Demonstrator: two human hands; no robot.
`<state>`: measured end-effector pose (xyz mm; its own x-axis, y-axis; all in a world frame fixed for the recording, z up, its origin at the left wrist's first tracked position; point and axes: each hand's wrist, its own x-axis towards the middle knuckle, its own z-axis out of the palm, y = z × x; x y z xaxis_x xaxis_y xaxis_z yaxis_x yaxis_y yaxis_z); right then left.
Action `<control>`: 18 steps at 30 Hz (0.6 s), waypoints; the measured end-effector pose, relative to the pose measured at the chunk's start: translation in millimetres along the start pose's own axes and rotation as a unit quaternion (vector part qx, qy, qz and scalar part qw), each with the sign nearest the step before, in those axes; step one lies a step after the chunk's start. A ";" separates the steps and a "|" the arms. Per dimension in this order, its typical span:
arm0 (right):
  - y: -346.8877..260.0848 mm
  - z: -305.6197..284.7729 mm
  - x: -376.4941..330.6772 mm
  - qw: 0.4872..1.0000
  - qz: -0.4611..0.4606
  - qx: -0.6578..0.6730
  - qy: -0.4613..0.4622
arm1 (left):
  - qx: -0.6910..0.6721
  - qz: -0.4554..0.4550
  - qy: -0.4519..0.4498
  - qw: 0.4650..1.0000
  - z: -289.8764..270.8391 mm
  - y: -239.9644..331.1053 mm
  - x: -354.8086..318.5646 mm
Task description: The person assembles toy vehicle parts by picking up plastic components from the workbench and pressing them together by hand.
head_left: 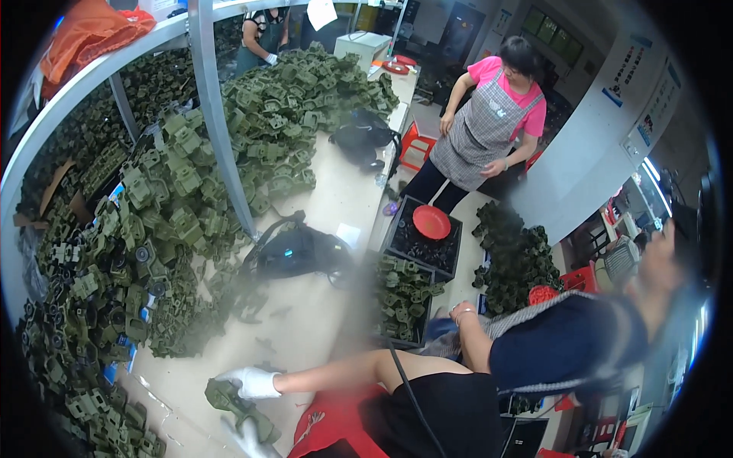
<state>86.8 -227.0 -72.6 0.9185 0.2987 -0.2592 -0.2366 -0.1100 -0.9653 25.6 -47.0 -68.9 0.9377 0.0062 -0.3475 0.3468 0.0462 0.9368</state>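
At the near edge of the table, my right hand (253, 382) in a white glove is closed on an olive-green moulded plastic part (222, 396). Its forearm reaches in from the lower middle. Lower down, at the picture's bottom edge, my left hand (246, 440), gloved in white too, lies against the green plastic pieces; it is blurred, so its fingers' grip does not show. Green plastic (265, 429) shows between the two hands, and I cannot tell whether it is the same part or a second one.
Heaps of green plastic parts (183, 191) cover the table's left and far side. A metal post (217, 130) rises from it. Dark bags (294, 250) lie mid-table. Black crates (427, 263), one bearing a red basin (431, 222), stand right. A person (489, 114) stands beyond; another (580, 343) works close by.
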 end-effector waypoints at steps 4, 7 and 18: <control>-31.7 26.2 -33.5 0.990 0.031 -0.078 0.114 | -0.089 -0.087 -0.025 0.992 23.0 28.2 -41.8; 5.7 37.3 -24.4 0.981 0.043 0.190 -0.019 | -0.109 -0.011 0.096 0.989 21.0 -10.3 -28.5; 12.8 5.3 -29.5 0.943 0.106 0.279 -0.149 | -0.210 -0.143 -0.110 0.961 -46.5 0.7 -14.4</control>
<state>55.0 -232.2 -77.4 0.7213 0.5884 -0.3654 -0.6115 0.2934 -0.7348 11.3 -0.6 -65.2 0.8031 -0.2766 -0.5277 0.5952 0.4140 0.6887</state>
